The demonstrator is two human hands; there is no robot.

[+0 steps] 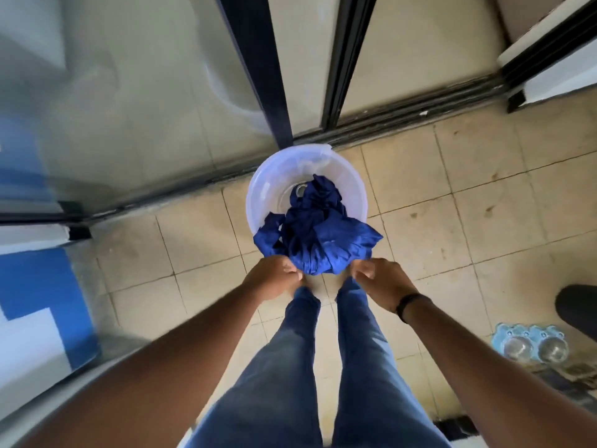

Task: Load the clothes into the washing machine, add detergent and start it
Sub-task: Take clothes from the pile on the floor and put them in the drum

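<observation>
Beige floor tiles carry a translucent white plastic bucket (258,189) holding soft, light blue cloth (318,234); left hand (274,279) and right hand (381,281) grip its six-o'clock rim, best for lifting.

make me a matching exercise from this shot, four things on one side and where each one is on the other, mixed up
Things:
1. blue cloth
2. black wristband
3. water bottles
4. white bucket

Places:
A. on the right wrist
B. on the tiled floor beside the door track
C. spilling over the bucket's near rim
D. on the floor at far right

Pairs: 1-C, 2-A, 3-D, 4-B
</observation>
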